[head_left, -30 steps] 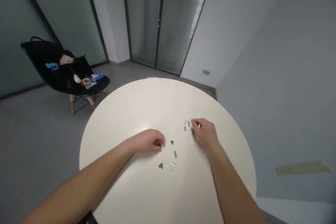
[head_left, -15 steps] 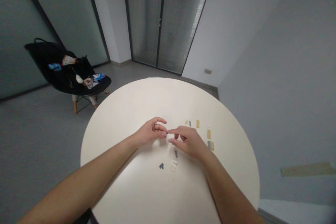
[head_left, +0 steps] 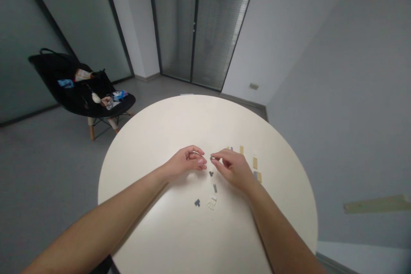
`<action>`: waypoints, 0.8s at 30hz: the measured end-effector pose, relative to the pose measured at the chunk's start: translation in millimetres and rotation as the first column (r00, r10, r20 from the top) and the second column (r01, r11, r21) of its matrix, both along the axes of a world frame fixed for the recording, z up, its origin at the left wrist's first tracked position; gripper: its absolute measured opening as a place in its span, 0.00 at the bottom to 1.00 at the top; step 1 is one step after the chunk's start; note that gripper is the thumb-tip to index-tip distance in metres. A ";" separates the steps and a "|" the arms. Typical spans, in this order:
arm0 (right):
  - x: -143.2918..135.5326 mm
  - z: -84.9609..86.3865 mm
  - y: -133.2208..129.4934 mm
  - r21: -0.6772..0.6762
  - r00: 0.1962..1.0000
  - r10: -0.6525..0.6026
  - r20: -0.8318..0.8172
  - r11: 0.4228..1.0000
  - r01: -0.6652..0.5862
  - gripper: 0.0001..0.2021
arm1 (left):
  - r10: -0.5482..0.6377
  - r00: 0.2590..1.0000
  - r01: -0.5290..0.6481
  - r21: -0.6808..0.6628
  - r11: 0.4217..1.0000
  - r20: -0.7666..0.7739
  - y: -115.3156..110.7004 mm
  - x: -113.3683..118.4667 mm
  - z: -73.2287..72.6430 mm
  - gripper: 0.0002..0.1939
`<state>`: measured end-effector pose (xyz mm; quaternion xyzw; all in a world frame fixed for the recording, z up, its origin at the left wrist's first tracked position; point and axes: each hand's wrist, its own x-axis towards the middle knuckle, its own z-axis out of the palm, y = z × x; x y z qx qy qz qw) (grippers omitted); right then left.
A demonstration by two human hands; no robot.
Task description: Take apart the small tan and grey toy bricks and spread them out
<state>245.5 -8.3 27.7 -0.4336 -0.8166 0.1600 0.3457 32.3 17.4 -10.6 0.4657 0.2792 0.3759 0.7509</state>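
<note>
Between the thumb and index finger of my right hand [head_left: 233,166] is a small dark grey piece [head_left: 211,158], too small to name its kind. My left hand [head_left: 188,159] faces it a short gap away, fingers loosely curled and apart, with nothing visible in them. On the table just below the fingertips lies a dark grey three-lobed piece [head_left: 211,174]. Nearer to me are a grey strip [head_left: 215,188], a fan of small whitish pieces [head_left: 212,203] and another dark grey piece [head_left: 197,202].
Yellow flat pieces [head_left: 255,163] lie beyond and right of my right hand, one beside a grey piece. All sit on a round white table [head_left: 144,137]. A black chair [head_left: 51,77] with a bag and small items stands at the far left.
My hands have drawn slightly apart. The small dark piece that was at my left fingertips is now pinched in my right hand. The three-lobed piece under my right hand has come into view.
</note>
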 end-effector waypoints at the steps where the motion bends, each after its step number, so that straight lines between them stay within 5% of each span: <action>1: 10.0 0.5 3.7 -0.029 0.996 -0.080 -0.030 0.996 0.079 0.10 | 0.011 1.000 -0.012 -0.005 1.000 -0.016 0.0 -0.1 0.8 0.21; 6: 78.7 -10.4 28.9 -0.239 0.854 -0.457 -0.250 0.883 0.403 0.17 | 0.022 0.997 -0.022 0.009 1.000 -0.075 1.8 -1.3 -1.8 0.18; 11: 125.9 -26.0 40.2 -0.284 0.816 -0.577 -0.022 0.787 0.548 0.18 | 0.020 0.991 -0.015 0.039 0.999 -0.129 3.4 -2.7 -7.1 0.17; 15: 130.5 -30.9 40.0 -0.197 0.785 -0.596 0.170 0.760 0.619 0.15 | 0.022 0.987 -0.011 0.070 0.997 -0.156 3.5 -3.5 -6.5 0.16; 24: 111.9 -31.9 40.8 -0.134 0.764 -0.579 0.286 0.765 0.630 0.11 | 0.018 0.978 0.006 0.110 0.994 -0.210 2.7 -4.0 -2.8 0.17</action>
